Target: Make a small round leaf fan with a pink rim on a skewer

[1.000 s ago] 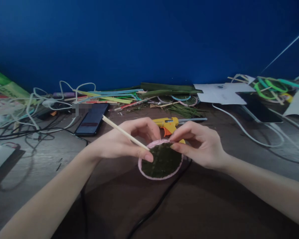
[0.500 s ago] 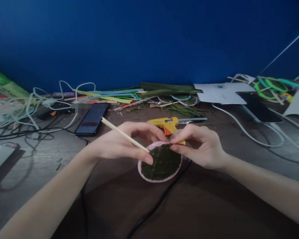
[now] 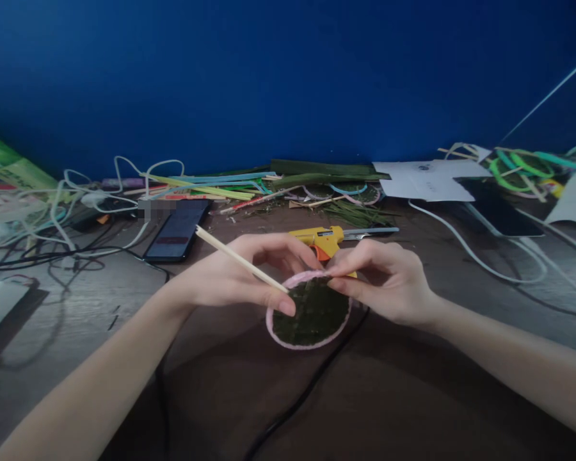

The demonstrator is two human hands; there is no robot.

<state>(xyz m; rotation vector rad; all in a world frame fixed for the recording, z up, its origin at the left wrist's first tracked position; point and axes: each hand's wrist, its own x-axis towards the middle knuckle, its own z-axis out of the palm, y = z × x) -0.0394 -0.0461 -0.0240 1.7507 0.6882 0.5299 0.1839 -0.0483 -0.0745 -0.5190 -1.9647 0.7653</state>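
A round woven-leaf fan (image 3: 312, 314), dark green with a pink fuzzy rim, is held tilted above the table, its pale wooden stick handle (image 3: 240, 258) pointing up and left. My left hand (image 3: 254, 275) grips it where the stick meets the disc, thumb on the front and fingers behind. At the upper right of the rim, my right hand (image 3: 379, 278) pinches the edge between thumb and forefinger. Whatever lies under those fingertips is hidden. Just behind my hands rests a yellow hot glue gun (image 3: 326, 240), partly covered by them.
A phone (image 3: 177, 230) lies on the left, another phone (image 3: 502, 208) on the right. Long leaf strips (image 3: 326, 171) and coloured sticks pile up along the blue wall (image 3: 288, 77). White paper (image 3: 422, 182) sits behind. A black cable (image 3: 302, 397) crosses the table in front.
The hands and the fan have barely moved; the fan's lower edge has lifted very slightly. Both grips look the same.
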